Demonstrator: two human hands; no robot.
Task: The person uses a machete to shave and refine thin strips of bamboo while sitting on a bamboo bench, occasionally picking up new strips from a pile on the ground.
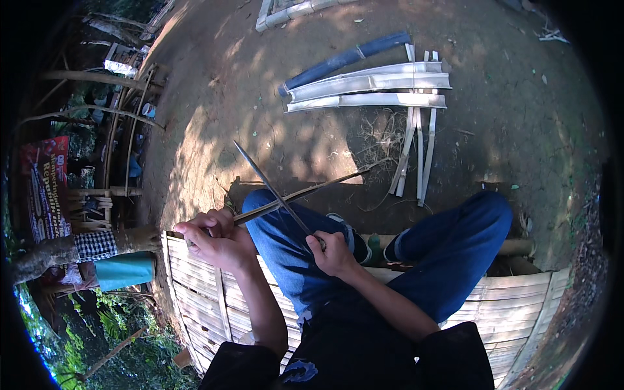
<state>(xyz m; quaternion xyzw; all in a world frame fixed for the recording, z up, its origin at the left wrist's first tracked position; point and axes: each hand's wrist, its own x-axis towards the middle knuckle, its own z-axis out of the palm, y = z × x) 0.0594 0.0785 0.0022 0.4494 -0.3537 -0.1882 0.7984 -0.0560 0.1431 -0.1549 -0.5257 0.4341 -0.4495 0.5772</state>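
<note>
My left hand [224,246] is closed around one end of a thin bamboo strip [331,184], which slants over my left knee toward the ground ahead. In my right hand [333,255] is a knife [255,164], its handle mostly hidden by my fingers. The long, narrow blade points away to the upper left and crosses the strip just above my left thigh. Whether the edge bites into the strip, I cannot tell.
I sit on a slatted bamboo bench [507,305]. On the dirt ahead lie split bamboo halves [370,82], a dark bamboo pole [348,60], narrow pale strips [419,156] and curled shavings [377,140]. To the left stand a tree trunk [136,239] and a teal cloth [123,271].
</note>
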